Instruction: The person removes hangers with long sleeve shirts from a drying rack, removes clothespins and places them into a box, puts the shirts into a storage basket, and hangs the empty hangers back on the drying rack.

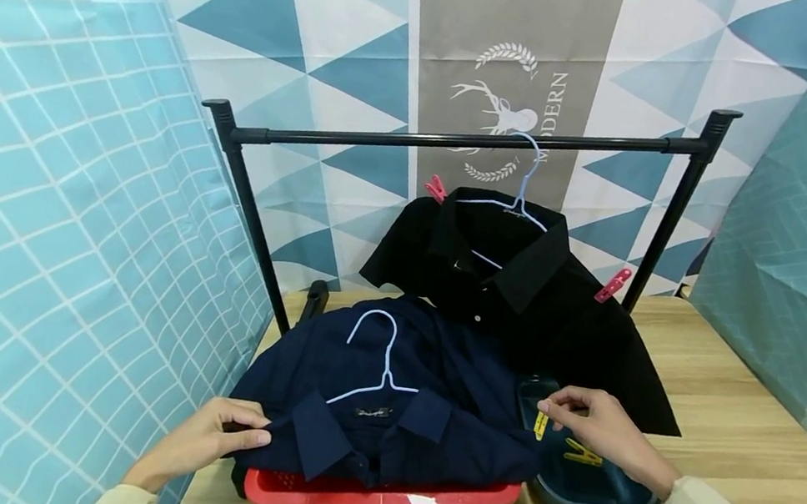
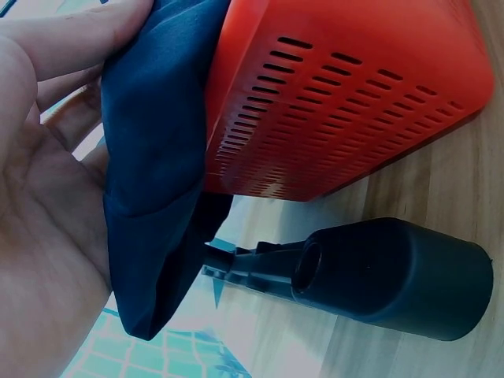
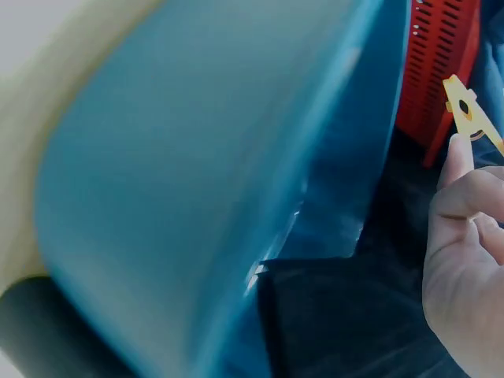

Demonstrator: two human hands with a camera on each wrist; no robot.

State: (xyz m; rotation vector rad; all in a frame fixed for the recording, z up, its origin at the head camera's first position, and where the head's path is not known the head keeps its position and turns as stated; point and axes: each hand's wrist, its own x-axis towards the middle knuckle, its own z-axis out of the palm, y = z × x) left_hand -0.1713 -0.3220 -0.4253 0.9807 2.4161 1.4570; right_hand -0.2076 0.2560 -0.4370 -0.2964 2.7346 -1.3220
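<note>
A navy shirt with a pale blue hanger in its collar lies over a red basket. My left hand pinches the shirt's sleeve edge at the left; in the left wrist view the navy cloth hangs between thumb and fingers, beside the basket's slotted wall. Over the dark blue bin, my right hand pinches a yellow clothespin near the shirt's right sleeve. The right wrist view shows this clothespin at the fingertips. Another yellow clothespin lies in the bin.
A black rack's bar spans the back. From it a black shirt hangs on a blue hanger, with pink clothespins at both shoulders, its hem hanging by the bin. A dark rack foot stands on the table beside the basket.
</note>
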